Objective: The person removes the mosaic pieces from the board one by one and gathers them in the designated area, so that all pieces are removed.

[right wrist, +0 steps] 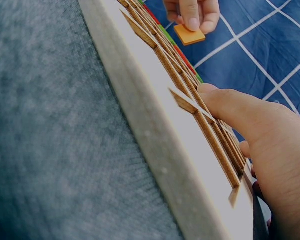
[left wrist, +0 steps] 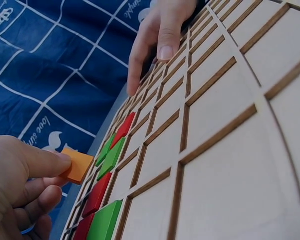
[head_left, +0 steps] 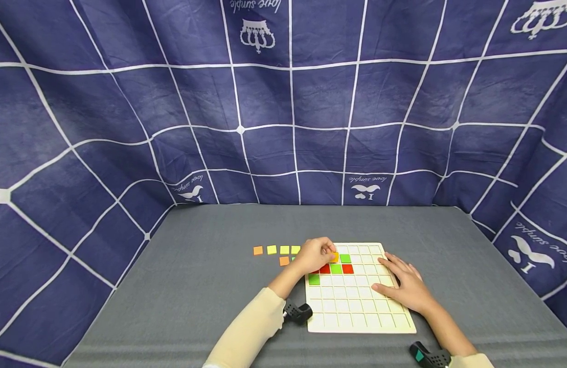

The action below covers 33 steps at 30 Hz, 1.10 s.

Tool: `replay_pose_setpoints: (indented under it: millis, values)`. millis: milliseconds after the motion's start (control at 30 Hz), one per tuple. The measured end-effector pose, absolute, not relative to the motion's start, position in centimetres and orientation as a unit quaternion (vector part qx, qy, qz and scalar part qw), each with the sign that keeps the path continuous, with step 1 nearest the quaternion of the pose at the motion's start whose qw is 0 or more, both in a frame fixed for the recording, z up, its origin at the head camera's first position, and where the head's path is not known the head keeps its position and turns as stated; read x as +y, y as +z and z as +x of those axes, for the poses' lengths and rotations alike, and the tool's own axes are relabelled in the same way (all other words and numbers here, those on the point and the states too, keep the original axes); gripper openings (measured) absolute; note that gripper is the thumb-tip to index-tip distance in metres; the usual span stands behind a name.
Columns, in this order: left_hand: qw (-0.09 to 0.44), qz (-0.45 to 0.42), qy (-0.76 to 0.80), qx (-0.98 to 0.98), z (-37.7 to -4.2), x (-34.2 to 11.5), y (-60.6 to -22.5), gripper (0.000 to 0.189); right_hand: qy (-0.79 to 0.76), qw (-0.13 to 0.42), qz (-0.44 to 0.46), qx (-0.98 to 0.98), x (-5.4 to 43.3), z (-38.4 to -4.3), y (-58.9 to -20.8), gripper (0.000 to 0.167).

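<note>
Between thumb and fingers, my left hand (head_left: 316,254) pinches an orange square tile (left wrist: 78,165) just above the upper left of a pale wooden grid board (head_left: 361,322). Red and green tiles sit in cells near that hand, among them a red tile (head_left: 347,269), a green tile (head_left: 345,258) and another green tile (head_left: 314,279) lower left. My right hand (head_left: 407,286) rests on the board's right edge with thumb and fingers spread, holding no tile. The left hand hides some cells and tiles in the head view.
Left of the board lie loose tiles on the grey tabletop (head_left: 173,286): an orange tile (head_left: 257,250), several yellow tiles (head_left: 271,250) and a second orange tile (head_left: 284,261). A blue curtain (head_left: 265,102) with white lines hangs behind the table.
</note>
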<state>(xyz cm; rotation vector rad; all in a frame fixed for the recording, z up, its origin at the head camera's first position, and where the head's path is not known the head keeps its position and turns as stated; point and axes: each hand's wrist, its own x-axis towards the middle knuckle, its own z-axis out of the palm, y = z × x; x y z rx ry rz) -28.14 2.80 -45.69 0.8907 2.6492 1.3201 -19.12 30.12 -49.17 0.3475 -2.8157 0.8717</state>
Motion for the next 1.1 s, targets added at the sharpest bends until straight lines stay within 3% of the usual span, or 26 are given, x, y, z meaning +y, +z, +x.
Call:
replay_pose_setpoints:
  millis: [1100]
  values:
    - [-0.009, 0.293, 0.434, 0.852, -27.7, -1.7, -46.0, 0.006, 0.292, 0.090, 0.119, -0.945, 30.1, -19.1, -49.3, 0.079]
